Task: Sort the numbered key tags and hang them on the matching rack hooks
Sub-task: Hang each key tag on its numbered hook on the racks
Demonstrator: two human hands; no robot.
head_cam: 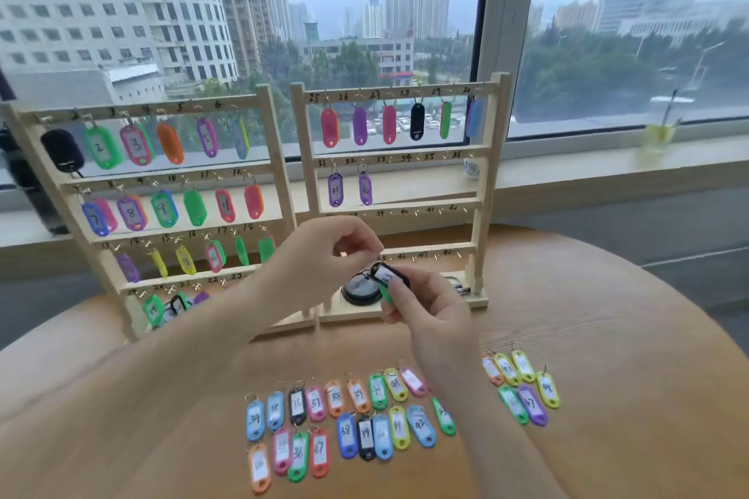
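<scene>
Head cam: our right hand (429, 312) grips a black tag (390, 277) with a green tag (387, 296) tucked behind it, held up in front of the right rack (489, 174), down by its bottom rows. Our left hand (320, 255) pinches the black tag's ring end from 10 o'clock. The number's too blurry to read. Loose tags (348, 417) lie in rows on the table (608, 336) at 6 o'clock. The left rack (275, 158) stands at 10 o'clock, mostly full.

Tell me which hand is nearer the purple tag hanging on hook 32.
Left. The left hand is just below the purple tag. The right hand sits lower and further right, pinching a black tag.
</scene>
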